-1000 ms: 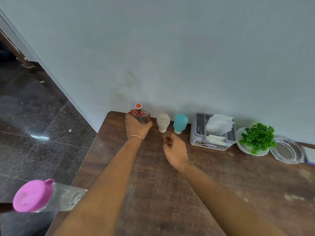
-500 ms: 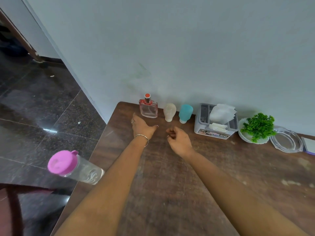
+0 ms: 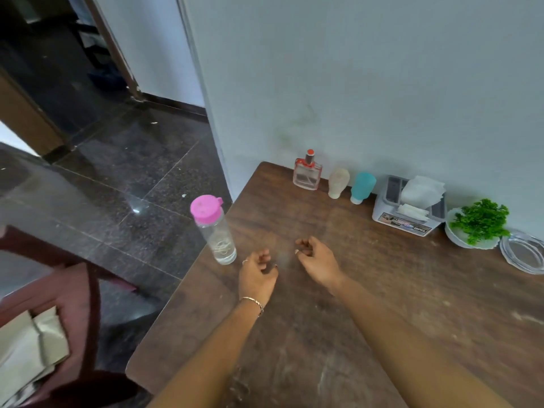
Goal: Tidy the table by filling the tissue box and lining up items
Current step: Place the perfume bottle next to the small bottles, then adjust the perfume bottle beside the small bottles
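Along the wall stand a clear perfume bottle [image 3: 307, 177] with a red cap, a cream squeeze bottle [image 3: 338, 183], a teal squeeze bottle [image 3: 362, 187] and a grey tissue box [image 3: 404, 221] with white tissues sticking out. A clear water bottle [image 3: 216, 232] with a pink lid stands near the table's left edge. My left hand [image 3: 256, 276] hovers just right of that bottle, fingers loosely curled, holding nothing. My right hand [image 3: 316, 259] is beside it, also loosely curled and empty.
A white bowl with a green plant [image 3: 478, 222] and a clear glass dish [image 3: 525, 253] sit right of the tissue box. The brown wooden table [image 3: 382, 304] ends at the left over a dark tiled floor. A red chair [image 3: 73, 293] with folded paper stands at lower left.
My left hand let go of the perfume bottle at the wall and drew back toward me, beside the water bottle. My right hand drew back too. The view has turned left.
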`<state>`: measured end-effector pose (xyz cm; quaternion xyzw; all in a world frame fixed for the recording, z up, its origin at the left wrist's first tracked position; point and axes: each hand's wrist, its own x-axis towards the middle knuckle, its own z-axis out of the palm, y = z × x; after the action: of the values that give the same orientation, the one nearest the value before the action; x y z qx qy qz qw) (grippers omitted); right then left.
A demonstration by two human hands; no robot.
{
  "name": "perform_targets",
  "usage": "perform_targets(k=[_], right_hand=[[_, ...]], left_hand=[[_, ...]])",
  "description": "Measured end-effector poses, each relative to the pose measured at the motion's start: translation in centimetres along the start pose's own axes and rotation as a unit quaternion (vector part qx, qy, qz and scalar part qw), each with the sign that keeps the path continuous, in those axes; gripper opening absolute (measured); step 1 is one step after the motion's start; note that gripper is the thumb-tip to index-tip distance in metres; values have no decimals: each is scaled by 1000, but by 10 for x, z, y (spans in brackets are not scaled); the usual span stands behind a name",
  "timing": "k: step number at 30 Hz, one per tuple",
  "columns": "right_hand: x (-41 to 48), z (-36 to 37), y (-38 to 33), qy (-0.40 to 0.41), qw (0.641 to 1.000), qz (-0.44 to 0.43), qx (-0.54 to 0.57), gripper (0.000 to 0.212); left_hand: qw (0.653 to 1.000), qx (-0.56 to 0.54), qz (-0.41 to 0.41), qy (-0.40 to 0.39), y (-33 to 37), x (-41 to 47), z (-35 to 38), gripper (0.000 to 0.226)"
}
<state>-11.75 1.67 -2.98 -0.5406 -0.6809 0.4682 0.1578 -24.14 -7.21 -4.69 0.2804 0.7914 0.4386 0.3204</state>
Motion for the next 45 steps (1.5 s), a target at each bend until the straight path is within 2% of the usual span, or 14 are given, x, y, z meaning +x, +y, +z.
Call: perform_targets(k=[1, 5, 8, 11, 13, 17, 20, 28, 35, 41, 45], right_hand=[[-2, 5, -4, -7, 1000, -4, -4, 20], [-8, 25, -20, -25, 999, -29, -21, 20], [-9, 36, -28, -29, 999, -32, -14, 21], [-12, 42, -32, -41, 998, -39, -6, 19], [-13, 46, -34, -52, 998, -40, -9, 21], [-12, 46, -31, -61, 997, -37, -20, 24], [-13, 38, -30, -54, 998, -35, -10, 18], [3, 4, -23, -8, 999, 11, 36, 20], [23, -35, -9, 16, 998, 41, 47, 22], [44, -64, 13, 22, 999, 10, -49, 12], [58, -76, 24, 46, 990, -26, -131, 7]], left_hand=[[1000, -15, -22, 16, -5, -2, -9, 24], [986, -19, -82, 143, -13, -11, -53, 12], [978, -17, -77, 195, -8, -8, -79, 34], [986, 7, -23, 163, -5, 8, -94, 61], [992, 3, 4, 124, -3, 19, -100, 71], [999, -20, 7, 47, 6, 24, -105, 63], [999, -38, -11, 14, 4, 29, -105, 55], [999, -20, 1, 33, 19, 56, -92, 55], [1000, -2, 16, -1, 65, 92, -50, 53], [999, -24, 25, 7, 109, 124, -9, 49], [999, 0, 31, 11, 127, 152, 11, 51]])
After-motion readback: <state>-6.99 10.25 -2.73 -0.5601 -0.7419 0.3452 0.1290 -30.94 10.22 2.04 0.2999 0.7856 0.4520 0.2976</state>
